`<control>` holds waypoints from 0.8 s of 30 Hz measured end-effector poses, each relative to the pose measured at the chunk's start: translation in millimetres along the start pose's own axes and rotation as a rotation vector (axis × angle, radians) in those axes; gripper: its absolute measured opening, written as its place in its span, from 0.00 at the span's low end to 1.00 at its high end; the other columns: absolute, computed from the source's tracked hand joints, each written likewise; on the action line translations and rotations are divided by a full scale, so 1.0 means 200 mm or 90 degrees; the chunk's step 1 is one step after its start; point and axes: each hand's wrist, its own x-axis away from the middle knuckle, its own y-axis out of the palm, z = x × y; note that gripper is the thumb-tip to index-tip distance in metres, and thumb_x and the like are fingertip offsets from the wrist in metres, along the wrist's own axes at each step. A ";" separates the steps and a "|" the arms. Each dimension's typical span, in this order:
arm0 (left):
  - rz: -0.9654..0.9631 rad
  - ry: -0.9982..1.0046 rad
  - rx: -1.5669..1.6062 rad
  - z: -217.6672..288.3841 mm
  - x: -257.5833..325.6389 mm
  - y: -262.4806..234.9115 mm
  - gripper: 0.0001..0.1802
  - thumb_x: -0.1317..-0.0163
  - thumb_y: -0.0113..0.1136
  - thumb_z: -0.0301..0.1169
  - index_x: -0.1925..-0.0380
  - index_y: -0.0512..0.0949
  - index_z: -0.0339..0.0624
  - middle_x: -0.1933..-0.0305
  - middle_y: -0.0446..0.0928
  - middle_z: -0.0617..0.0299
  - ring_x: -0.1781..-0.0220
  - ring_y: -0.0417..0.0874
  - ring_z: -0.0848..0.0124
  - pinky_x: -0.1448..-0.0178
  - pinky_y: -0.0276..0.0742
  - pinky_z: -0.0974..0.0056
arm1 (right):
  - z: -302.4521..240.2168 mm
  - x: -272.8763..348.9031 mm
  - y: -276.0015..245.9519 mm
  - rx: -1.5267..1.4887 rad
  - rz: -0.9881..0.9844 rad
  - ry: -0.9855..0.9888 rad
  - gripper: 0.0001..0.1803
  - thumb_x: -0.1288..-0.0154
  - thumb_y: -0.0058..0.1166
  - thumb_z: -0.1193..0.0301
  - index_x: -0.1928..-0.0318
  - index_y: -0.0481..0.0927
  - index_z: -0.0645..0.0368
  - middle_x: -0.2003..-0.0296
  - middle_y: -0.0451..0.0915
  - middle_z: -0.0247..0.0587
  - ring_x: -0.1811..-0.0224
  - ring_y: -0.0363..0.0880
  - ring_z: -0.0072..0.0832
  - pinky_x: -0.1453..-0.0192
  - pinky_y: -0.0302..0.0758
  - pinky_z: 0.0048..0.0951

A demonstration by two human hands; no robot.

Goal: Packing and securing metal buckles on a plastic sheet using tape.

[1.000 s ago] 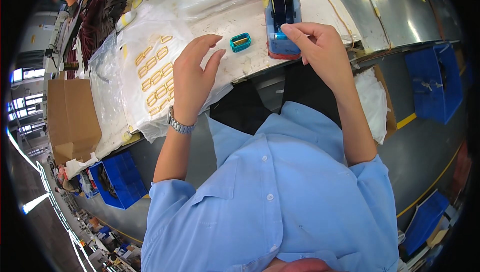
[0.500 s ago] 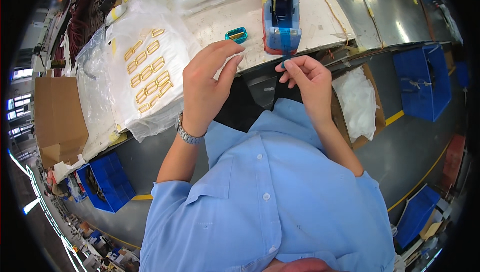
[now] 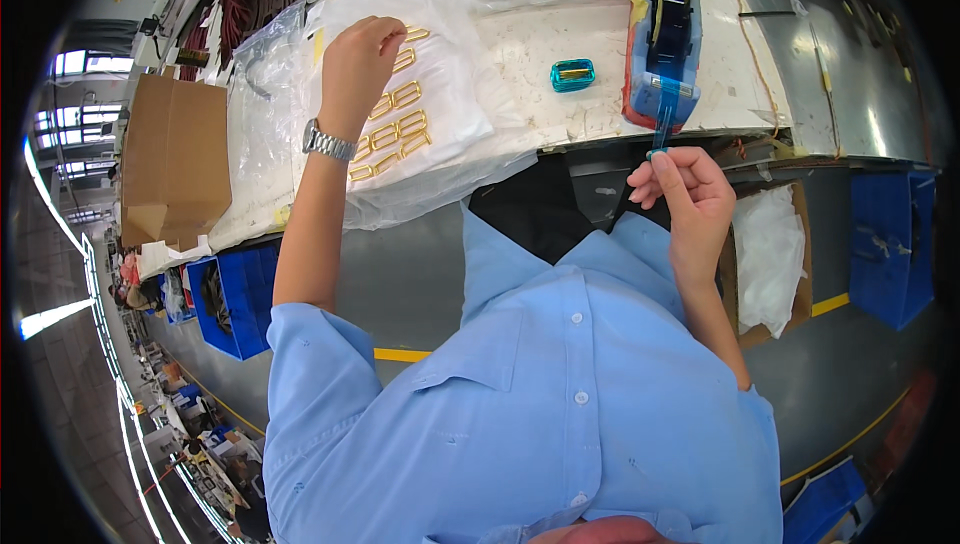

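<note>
Tape strip (image 3: pixel 663 126) is drawn out from the blue dispenser (image 3: pixel 660 39), pinched at its free end by your right hand (image 3: pixel 685 199), thumb and forefinger closed together on it. It hangs just off the near edge of the white table (image 3: pixel 745 94), between dispenser mouth and fingertips. Not yet torn, by the look of it: the strip appears continuous to the cutter. Judged as mid-pull, with the cut and the sticking down left to do.

Long axis of the strip: runs near-to-far, from your fingers up toward the dispenser, almost straight, tilted slightly. Free end points back at you. The dispenser lies the same way, long axis near-to-far, mouth facing you.

Farther out, a small teal clip-like piece (image 3: pixel 572 74) sits on the table just left of the dispenser, untouched, apart from both hands.

Farther left, your left hand (image 3: pixel 360 59) is down on the clear bag (image 3: pixel 440 134), fingers curled over the rows of gold rectangular rings (image 3: pixel 392 122). Cannot tell whether it grips 1 ring or only presses the bag. Many rings lie in 2 rough columns.

Brown cardboard box (image 3: pixel 175 159) stands at the far left end.
</note>
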 end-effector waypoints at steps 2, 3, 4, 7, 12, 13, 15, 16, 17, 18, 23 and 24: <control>-0.078 0.113 -0.088 -0.06 -0.05 0.07 0.06 0.33 0.67 0.29 0.62 0.84 0.37 0.62 0.85 0.55 0.58 0.86 0.52 0.52 0.82 0.54 | -0.03 0.00 0.00 -0.011 -0.003 0.009 0.07 0.19 0.58 0.73 0.55 0.83 0.66 0.64 0.90 0.45 0.69 0.86 0.21 0.63 0.80 0.22; -0.079 0.118 -0.086 -0.08 -0.07 0.09 0.06 0.33 0.67 0.29 0.62 0.84 0.37 0.62 0.85 0.55 0.58 0.86 0.52 0.52 0.82 0.54 | -0.04 0.00 0.01 -0.020 -0.010 0.018 0.07 0.19 0.58 0.74 0.55 0.83 0.66 0.65 0.90 0.46 0.69 0.86 0.22 0.63 0.80 0.22; -0.105 0.142 -0.123 -0.09 -0.10 0.11 0.05 0.34 0.66 0.28 0.62 0.83 0.38 0.61 0.86 0.55 0.55 0.86 0.52 0.50 0.82 0.53 | -0.04 0.00 0.00 -0.017 0.001 0.017 0.07 0.19 0.58 0.74 0.55 0.83 0.66 0.65 0.90 0.46 0.69 0.86 0.22 0.63 0.80 0.22; -0.157 0.171 -0.156 -0.12 -0.16 0.14 0.04 0.36 0.65 0.26 0.62 0.82 0.40 0.60 0.86 0.54 0.51 0.85 0.52 0.48 0.81 0.51 | -0.04 -0.01 0.00 -0.052 -0.005 0.032 0.06 0.20 0.59 0.75 0.54 0.83 0.67 0.63 0.91 0.47 0.67 0.88 0.23 0.61 0.82 0.23; -0.196 0.201 -0.174 -0.15 -0.22 0.13 0.06 0.38 0.65 0.25 0.61 0.82 0.40 0.59 0.86 0.52 0.53 0.84 0.50 0.48 0.80 0.49 | -0.02 -0.02 -0.01 -0.105 -0.043 0.047 0.04 0.21 0.60 0.77 0.53 0.83 0.67 0.61 0.91 0.48 0.64 0.90 0.25 0.60 0.83 0.23; -0.189 0.170 -0.157 -0.19 -0.23 0.11 0.07 0.37 0.65 0.25 0.59 0.83 0.39 0.61 0.86 0.54 0.57 0.85 0.54 0.50 0.80 0.53 | -0.03 -0.02 -0.01 -0.106 -0.051 0.044 0.04 0.21 0.59 0.77 0.53 0.83 0.67 0.60 0.91 0.48 0.64 0.90 0.24 0.60 0.83 0.23; -0.183 0.145 -0.141 -0.27 -0.25 0.04 0.07 0.36 0.65 0.25 0.58 0.83 0.38 0.62 0.86 0.57 0.61 0.85 0.59 0.53 0.80 0.56 | -0.03 -0.02 0.00 -0.108 -0.046 0.043 0.04 0.21 0.59 0.77 0.53 0.82 0.66 0.60 0.91 0.49 0.65 0.89 0.24 0.61 0.83 0.23; -0.261 -0.028 -0.039 -0.30 -0.25 -0.01 0.05 0.33 0.66 0.25 0.59 0.84 0.38 0.64 0.85 0.62 0.63 0.83 0.67 0.56 0.78 0.61 | -0.03 -0.02 0.00 -0.112 -0.049 0.045 0.04 0.20 0.59 0.76 0.54 0.82 0.65 0.59 0.91 0.50 0.65 0.89 0.24 0.62 0.83 0.23; -0.340 -0.197 0.066 -0.27 -0.27 -0.05 0.04 0.30 0.67 0.26 0.60 0.86 0.37 0.65 0.84 0.67 0.65 0.81 0.74 0.60 0.76 0.67 | -0.03 -0.02 -0.01 -0.113 -0.038 0.043 0.04 0.20 0.59 0.76 0.54 0.82 0.65 0.59 0.91 0.50 0.65 0.89 0.24 0.62 0.83 0.23; -0.346 -0.189 0.066 -0.23 -0.25 -0.09 0.04 0.30 0.67 0.26 0.60 0.86 0.37 0.65 0.84 0.67 0.65 0.81 0.74 0.60 0.76 0.67 | -0.04 -0.02 -0.01 -0.096 -0.034 0.054 0.04 0.20 0.59 0.76 0.54 0.82 0.65 0.59 0.92 0.49 0.65 0.89 0.23 0.61 0.83 0.23; -0.377 -0.361 0.852 0.44 -0.03 -0.16 0.07 0.25 0.67 0.29 0.53 0.85 0.38 0.66 0.81 0.71 0.70 0.74 0.85 0.66 0.65 0.77 | -0.04 -0.01 -0.03 -0.081 -0.012 0.065 0.04 0.20 0.58 0.76 0.54 0.82 0.65 0.57 0.92 0.48 0.64 0.89 0.22 0.61 0.82 0.22; -0.439 -0.393 0.907 0.58 0.02 -0.14 0.08 0.25 0.68 0.30 0.54 0.85 0.37 0.66 0.81 0.71 0.70 0.76 0.84 0.66 0.69 0.77 | -0.04 -0.01 -0.02 -0.079 -0.013 0.062 0.05 0.19 0.58 0.76 0.53 0.82 0.66 0.56 0.92 0.49 0.64 0.89 0.23 0.61 0.83 0.22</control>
